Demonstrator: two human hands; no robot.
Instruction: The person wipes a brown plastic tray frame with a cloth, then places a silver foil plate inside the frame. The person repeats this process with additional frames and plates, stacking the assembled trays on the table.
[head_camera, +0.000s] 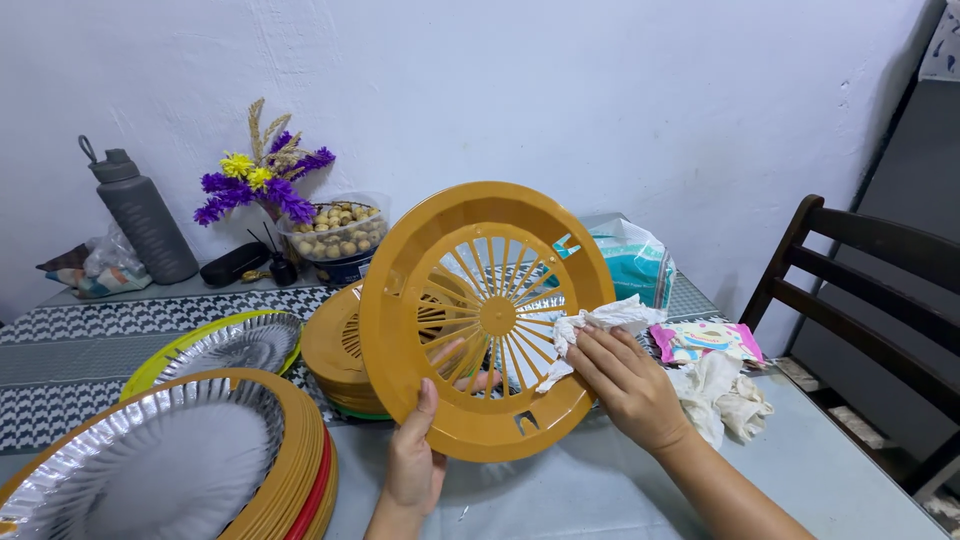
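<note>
Above the table (620, 490), your left hand (415, 460) grips the tilted orange plate holder (480, 320) by its rim; your right hand (625, 385) presses a pinched white tissue (600, 325) against it.

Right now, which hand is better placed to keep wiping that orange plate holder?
The right hand: it already presses the white tissue against the orange plate holder. The left hand grips the holder's lower rim, keeping it upright.
</note>
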